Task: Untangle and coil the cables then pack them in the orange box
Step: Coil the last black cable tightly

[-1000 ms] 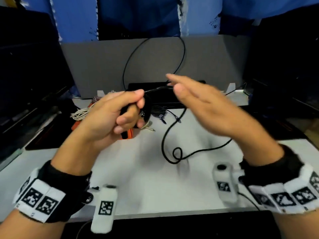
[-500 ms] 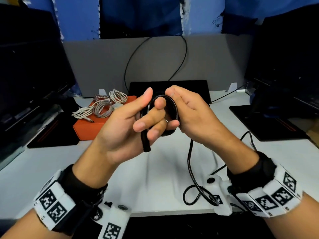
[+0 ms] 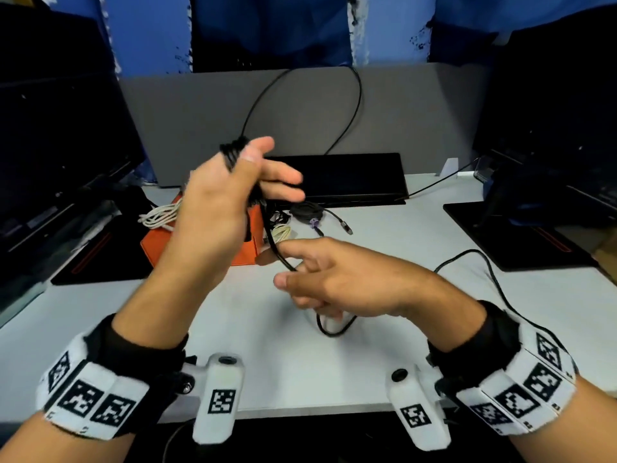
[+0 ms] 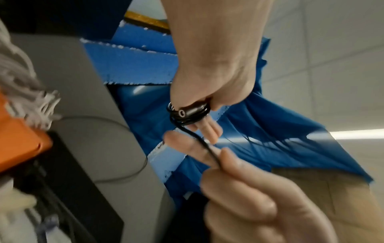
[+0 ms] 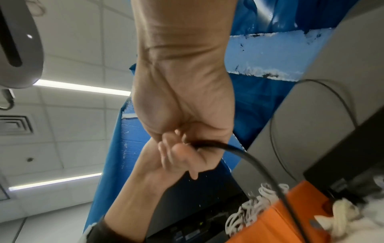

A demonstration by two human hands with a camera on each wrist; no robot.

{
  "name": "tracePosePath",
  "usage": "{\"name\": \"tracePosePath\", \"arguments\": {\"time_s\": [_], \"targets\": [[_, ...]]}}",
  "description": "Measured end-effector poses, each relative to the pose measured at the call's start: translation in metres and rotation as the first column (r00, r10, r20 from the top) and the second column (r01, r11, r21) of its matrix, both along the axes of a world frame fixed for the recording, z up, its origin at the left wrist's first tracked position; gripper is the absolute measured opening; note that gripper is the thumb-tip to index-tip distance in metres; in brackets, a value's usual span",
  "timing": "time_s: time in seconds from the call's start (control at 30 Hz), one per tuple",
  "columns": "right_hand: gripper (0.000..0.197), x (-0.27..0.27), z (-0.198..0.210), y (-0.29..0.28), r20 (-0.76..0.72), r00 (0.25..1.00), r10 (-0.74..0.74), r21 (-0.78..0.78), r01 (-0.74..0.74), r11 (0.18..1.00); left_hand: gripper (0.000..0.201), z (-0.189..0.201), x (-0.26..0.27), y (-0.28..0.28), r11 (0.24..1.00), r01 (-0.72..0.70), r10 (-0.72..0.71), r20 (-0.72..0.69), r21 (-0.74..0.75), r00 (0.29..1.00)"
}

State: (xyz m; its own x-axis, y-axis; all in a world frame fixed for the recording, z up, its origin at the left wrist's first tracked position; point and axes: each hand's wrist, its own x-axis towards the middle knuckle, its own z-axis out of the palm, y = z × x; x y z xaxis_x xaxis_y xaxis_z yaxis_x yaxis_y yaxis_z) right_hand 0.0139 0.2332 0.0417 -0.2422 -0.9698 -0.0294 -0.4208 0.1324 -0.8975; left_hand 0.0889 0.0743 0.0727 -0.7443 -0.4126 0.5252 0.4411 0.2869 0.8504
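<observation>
1. Black cable [image 3: 233, 153] is wound in several loops around the raised left hand [image 3: 217, 208], whose grip pinches the coil with the thumb.
2. Its free length drops to the right hand [image 3: 337, 282], held between thumb and fingers, then trails across the white worktop [image 3: 384, 355].
3. Behind the left hand, the orange box [image 3: 157, 243] sits on the worktop with pale coiled cables [image 3: 160, 217] on it.

left hand [image 3: 213, 208]: holds black cable [image 3: 274, 243] coil | right hand [image 3: 337, 279]: fingers round cable strand | orange box [image 3: 247, 250]: behind hands
</observation>
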Motion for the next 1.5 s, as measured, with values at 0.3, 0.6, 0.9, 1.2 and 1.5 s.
{"name": "tracePosePath", "arguments": {"time_s": [0.3, 0.6, 0.9, 1.2, 1.5], "targets": [[0.018, -0.020, 0.035, 0.021, -0.139, 0.906, -0.399, -0.523, 0.275, 0.807, 0.054, 0.000, 0.012, 0.003, 0.883, 0.439, -0.357, 0.367, -0.167, 0.859], [0.057, 0.002, 0.011, -0.004, 0.175, 0.903, -0.392, -0.543, 0.421, 0.727, 0.036, -0.016, 0.006, 0.017, 0.611, 0.723, -0.779, 0.086, 0.321, 0.621], [0.055, 0.012, 0.028, 0.007, 0.059, 0.880, -0.471, -0.515, 0.431, 0.741, 0.050, -0.004, 0.015, 0.020, 0.584, 0.740, -0.811, 0.205, 0.335, 0.548], [0.054, -0.007, 0.030, 0.003, -0.014, 0.892, -0.451, -0.510, 0.382, 0.770, 0.052, -0.014, 0.008, 0.040, 0.518, 0.654, -0.737, -0.100, 0.551, 0.669], [0.038, -0.009, 0.025, 0.005, 0.097, 0.929, -0.358, -0.401, 0.365, 0.840, 0.054, 0.000, 0.010, 0.028, 0.520, 0.651, -0.630, -0.267, 0.552, 0.729]]}}
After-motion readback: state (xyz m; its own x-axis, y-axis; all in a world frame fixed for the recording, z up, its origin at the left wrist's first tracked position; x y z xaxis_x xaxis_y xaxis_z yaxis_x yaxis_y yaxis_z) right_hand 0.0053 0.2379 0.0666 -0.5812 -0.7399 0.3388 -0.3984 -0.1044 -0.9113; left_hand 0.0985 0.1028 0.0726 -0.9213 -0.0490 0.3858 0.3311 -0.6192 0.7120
